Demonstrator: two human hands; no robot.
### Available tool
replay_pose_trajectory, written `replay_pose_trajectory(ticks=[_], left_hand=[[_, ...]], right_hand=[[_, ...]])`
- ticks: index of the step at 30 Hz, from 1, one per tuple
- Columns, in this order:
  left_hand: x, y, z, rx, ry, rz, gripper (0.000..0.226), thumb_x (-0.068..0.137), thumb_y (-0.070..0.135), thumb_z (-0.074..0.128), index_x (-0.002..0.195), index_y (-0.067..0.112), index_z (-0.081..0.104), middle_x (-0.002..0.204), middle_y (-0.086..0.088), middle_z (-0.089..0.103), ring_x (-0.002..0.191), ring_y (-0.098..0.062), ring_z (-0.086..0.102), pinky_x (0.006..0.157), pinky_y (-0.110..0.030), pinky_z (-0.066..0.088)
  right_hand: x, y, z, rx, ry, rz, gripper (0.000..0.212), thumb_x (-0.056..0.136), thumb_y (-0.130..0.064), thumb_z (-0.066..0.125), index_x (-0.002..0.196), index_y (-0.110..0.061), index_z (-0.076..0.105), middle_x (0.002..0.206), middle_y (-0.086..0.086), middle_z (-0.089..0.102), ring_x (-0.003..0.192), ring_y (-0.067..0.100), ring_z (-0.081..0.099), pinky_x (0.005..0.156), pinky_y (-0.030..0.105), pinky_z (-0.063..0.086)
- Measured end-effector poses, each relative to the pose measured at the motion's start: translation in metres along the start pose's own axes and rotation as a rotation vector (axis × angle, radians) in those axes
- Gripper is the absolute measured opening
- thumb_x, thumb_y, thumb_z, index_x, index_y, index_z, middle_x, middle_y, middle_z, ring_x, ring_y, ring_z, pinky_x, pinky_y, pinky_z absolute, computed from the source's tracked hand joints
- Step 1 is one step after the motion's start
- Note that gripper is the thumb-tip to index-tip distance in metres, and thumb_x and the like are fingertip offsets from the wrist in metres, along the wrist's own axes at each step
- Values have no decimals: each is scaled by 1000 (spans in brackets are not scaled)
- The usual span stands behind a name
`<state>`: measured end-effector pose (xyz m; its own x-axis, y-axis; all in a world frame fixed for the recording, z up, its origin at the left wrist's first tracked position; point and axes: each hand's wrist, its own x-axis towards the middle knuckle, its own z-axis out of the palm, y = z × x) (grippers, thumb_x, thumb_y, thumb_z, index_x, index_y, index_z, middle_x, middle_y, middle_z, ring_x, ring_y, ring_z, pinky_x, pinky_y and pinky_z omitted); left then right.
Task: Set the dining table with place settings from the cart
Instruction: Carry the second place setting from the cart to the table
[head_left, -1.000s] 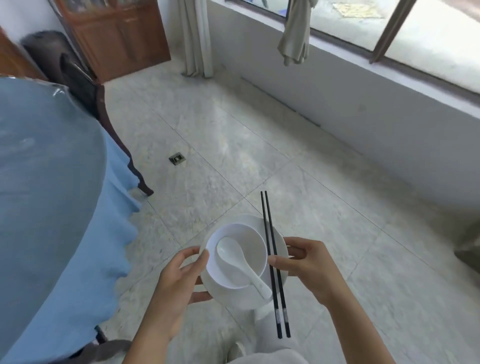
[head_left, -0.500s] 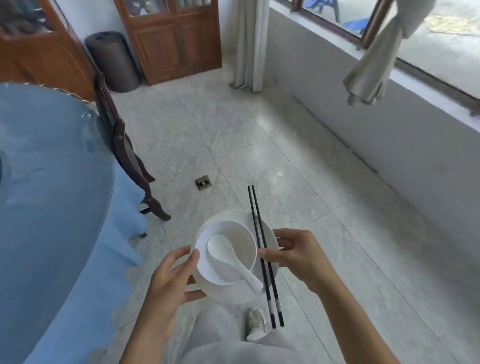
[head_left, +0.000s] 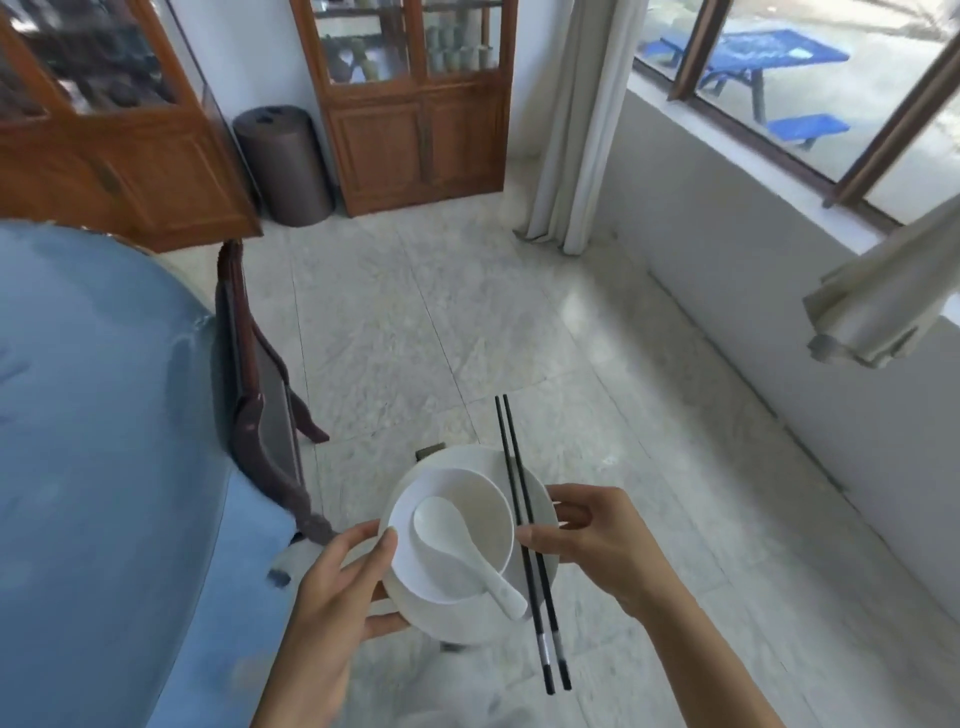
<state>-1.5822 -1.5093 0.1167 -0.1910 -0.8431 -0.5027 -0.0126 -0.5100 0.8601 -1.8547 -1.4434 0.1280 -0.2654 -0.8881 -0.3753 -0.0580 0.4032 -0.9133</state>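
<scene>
I carry a white plate (head_left: 457, 621) in front of me, above the floor. On it sits a white bowl (head_left: 483, 499) with a white ceramic spoon (head_left: 457, 540) lying inside. A pair of black chopsticks (head_left: 524, 519) lies across the plate's right side. My left hand (head_left: 332, 597) grips the plate's left rim, thumb on top beside the bowl. My right hand (head_left: 592, 540) holds the plate's right rim and its thumb pins the chopsticks. The round dining table with a blue cloth (head_left: 93, 441) is at the left.
A dark wooden chair (head_left: 254, 395) stands against the table's edge, just left of the plate. Wooden cabinets (head_left: 415, 104) and a dark round bin (head_left: 285, 161) line the far wall. A low wall with windows (head_left: 779, 234) and curtains runs along the right.
The view has swung up and left: the cabinets and the chair have come into view. The plate stays held the same way in both hands.
</scene>
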Motion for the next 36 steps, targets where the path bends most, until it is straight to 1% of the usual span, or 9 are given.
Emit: replay_pose_trajectory(ticks=[3, 10, 15, 21, 26, 30, 32, 34, 36], left_hand=[[52, 34, 6, -15, 24, -8, 56, 67, 48, 77, 116, 22, 70, 89, -2, 81, 77, -22, 80, 59, -40, 63], [153, 92, 11, -109, 88, 6, 52, 70, 47, 75, 117, 26, 70, 94, -6, 82, 79, -20, 80, 60, -38, 64], [229, 122, 15, -180, 198, 41, 58, 67, 48, 78, 119, 25, 70, 99, -12, 81, 86, -30, 79, 65, -42, 65], [299, 163, 14, -350, 426, 95, 51, 73, 46, 79, 119, 26, 73, 116, -15, 77, 97, -35, 78, 70, -46, 65], [318, 198, 12, -467, 680, 129, 63, 61, 57, 88, 113, 25, 74, 107, -11, 79, 84, -28, 79, 66, -42, 64], [322, 212, -7, -584, 909, 145, 55, 69, 48, 77, 116, 22, 71, 110, -10, 79, 95, -33, 78, 68, -42, 65], [323, 217, -24, -621, 985, 146, 34, 82, 43, 74, 112, 26, 72, 108, -12, 79, 95, -35, 78, 69, -42, 65], [325, 217, -48, -649, 1051, 138, 13, 98, 32, 65, 107, 29, 74, 105, -11, 80, 93, -34, 79, 67, -40, 65], [329, 212, -78, -682, 1122, 140, 14, 102, 28, 62, 104, 30, 76, 102, -5, 81, 91, -30, 79, 66, -38, 65]], right_hand=[[61, -31, -2, 3, -33, 3, 38, 76, -20, 93, 112, -26, 81, 97, -1, 85, 84, 20, 82, 67, 23, 62], [201, -93, -1, -74, -143, -14, 36, 74, -25, 92, 109, -30, 82, 96, -3, 84, 83, 16, 82, 67, 19, 61], [319, -135, 8, -178, -277, -61, 32, 74, -29, 91, 102, -41, 81, 96, -8, 84, 85, 14, 82, 75, 28, 65], [464, -204, 43, -276, -544, -141, 33, 76, -24, 92, 106, -31, 82, 96, -8, 84, 86, 12, 81, 78, 30, 65], [544, -272, 110, -396, -836, -243, 31, 78, -20, 92, 108, -28, 84, 95, -6, 85, 86, 14, 82, 77, 33, 66], [578, -305, 188, -462, -1065, -300, 31, 78, -16, 91, 105, -28, 85, 92, -7, 85, 81, 8, 81, 65, 17, 58], [587, -313, 232, -513, -1148, -314, 30, 77, -17, 92, 102, -32, 85, 92, -8, 84, 80, 7, 80, 66, 23, 60], [593, -316, 280, -551, -1217, -326, 31, 77, -18, 92, 102, -35, 84, 93, -8, 84, 86, 18, 81, 73, 41, 66], [597, -318, 328, -585, -1276, -351, 29, 78, -18, 91, 101, -34, 84, 94, -7, 84, 88, 35, 80, 78, 56, 66]])
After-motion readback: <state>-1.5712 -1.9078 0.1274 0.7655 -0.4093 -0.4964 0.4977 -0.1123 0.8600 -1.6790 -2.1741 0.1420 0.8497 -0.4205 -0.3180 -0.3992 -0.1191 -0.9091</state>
